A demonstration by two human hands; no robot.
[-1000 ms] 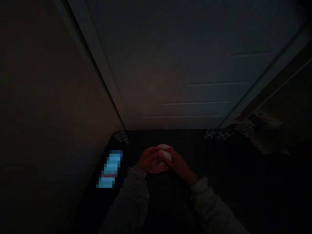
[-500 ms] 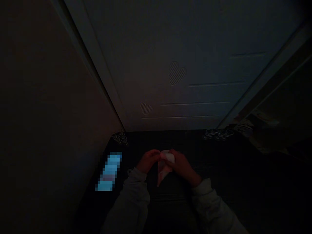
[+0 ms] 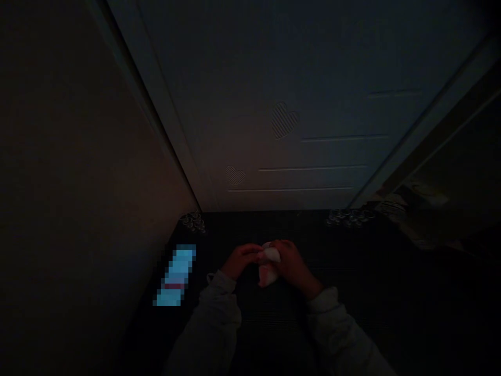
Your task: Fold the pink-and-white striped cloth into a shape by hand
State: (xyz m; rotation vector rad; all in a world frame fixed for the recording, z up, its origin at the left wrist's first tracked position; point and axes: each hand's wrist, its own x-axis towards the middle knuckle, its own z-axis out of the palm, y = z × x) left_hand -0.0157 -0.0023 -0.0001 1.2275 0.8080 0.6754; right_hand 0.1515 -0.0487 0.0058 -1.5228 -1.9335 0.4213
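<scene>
Pink-and-white thin folded piece (image 3: 266,275): a soft, matt surface is shown; paper and cloth cannot be told apart.
Pale grey wrinkled sleeves (image 3: 217,324): matt cloth is seen.
Whitish flat panel with hearts (image 3: 242,141): smoothness is broken by ribbed relief.
Dark tabletop (image 3: 282,319): fine, wood-like lines are borne.
Clustered rounded ornaments (image 3: 192,222): glossy glints are given.

A dark tabletop (image 3: 274,319) is stretching through deep gloom, with faint parallel lines showing across its surface. A lit screen (image 3: 178,277), blurred into blue blocks with one reddish band, is glowing at a slant near the left edge. Along the far side, small glinting rounded pieces are sitting in two groups: a left cluster (image 3: 193,221) is occupying the corner near the screen, and a right cluster (image 3: 348,217) is gleaming well apart from it.
</scene>
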